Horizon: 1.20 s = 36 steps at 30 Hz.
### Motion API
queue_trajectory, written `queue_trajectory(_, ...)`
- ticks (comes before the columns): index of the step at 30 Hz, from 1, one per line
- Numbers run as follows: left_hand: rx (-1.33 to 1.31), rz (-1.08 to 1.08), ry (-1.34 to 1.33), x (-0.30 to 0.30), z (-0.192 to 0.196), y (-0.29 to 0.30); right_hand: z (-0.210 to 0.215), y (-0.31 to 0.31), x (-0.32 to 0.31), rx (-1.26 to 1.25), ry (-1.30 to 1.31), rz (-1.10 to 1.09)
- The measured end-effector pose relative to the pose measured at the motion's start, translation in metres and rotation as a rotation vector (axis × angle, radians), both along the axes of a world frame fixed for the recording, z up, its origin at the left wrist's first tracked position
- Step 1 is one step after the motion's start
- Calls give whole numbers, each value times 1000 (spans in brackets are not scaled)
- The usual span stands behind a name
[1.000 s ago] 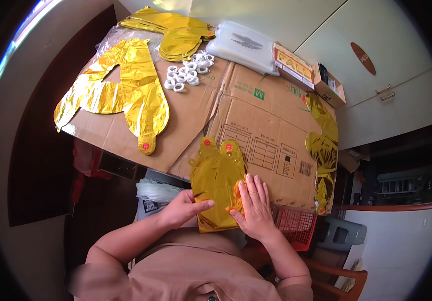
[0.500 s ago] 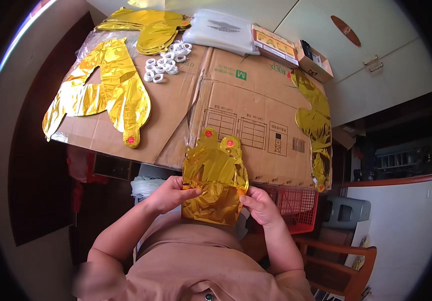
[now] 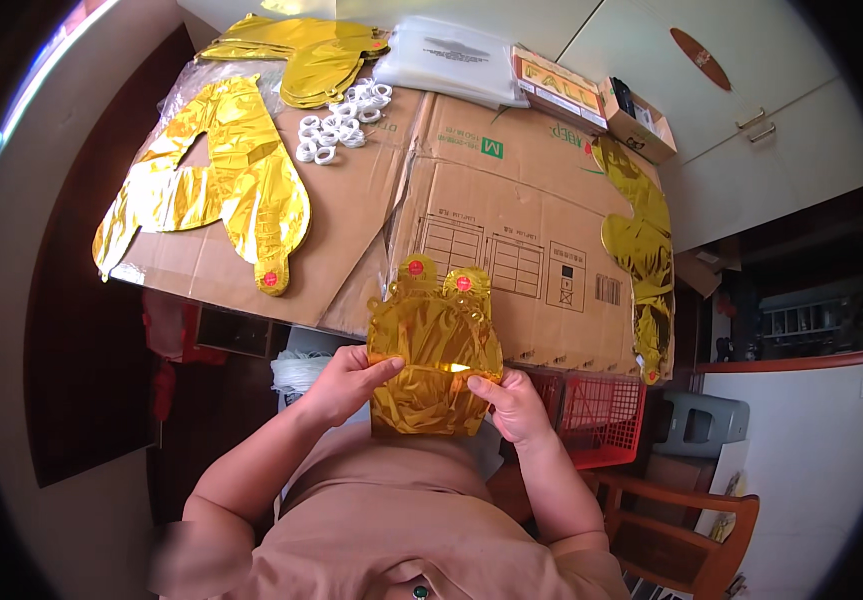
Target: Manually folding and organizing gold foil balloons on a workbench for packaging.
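A folded gold foil balloon [image 3: 431, 335] is held between my two hands at the near edge of the cardboard-covered table. Two rounded tabs with red round stickers stick up at its far end. My left hand [image 3: 351, 383] pinches its left side, thumb lying on top. On the opposite side, my right hand [image 3: 513, 402] grips it the same way, the thumb pressed on the foil. The fingers beneath the balloon are hidden. Its lower part hangs toward my body.
Flattened cardboard [image 3: 511, 200] covers the table. A flat A-shaped gold balloon [image 3: 236, 170] lies left, another gold balloon [image 3: 641, 260] along the right edge. White ribbon rolls [image 3: 326, 135], stacked gold balloons [image 3: 316, 75], clear plastic bags [image 3: 446, 60] and small boxes [image 3: 561, 90] sit farther back.
My right hand has moved slightly inward over the foil, and my left hand has shifted a little up and right. The balloon's surface is creased differently. The whole view has shifted slightly.
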State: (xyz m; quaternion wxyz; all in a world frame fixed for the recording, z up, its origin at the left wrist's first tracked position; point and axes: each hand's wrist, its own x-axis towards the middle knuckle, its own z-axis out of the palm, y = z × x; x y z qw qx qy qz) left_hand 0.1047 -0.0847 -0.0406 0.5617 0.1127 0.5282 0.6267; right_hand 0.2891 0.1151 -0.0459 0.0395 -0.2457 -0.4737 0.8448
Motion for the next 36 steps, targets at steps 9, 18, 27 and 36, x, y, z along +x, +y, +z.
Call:
queue_trajectory(9, -29, -6, 93, 7, 34, -22, 39, -15, 8, 473, 88, 6)
queue_trajectory(18, 19, -200, 361, 17, 65, -62, 40, -33, 39, 842, 246, 183)
queue_trajectory(27, 229, 10, 69, 13, 52, -29, 41, -34, 26, 225, -49, 2)
queue_trajectory(36, 67, 21, -89, 8, 16, -10, 10, -18, 15, -127, -71, -106)
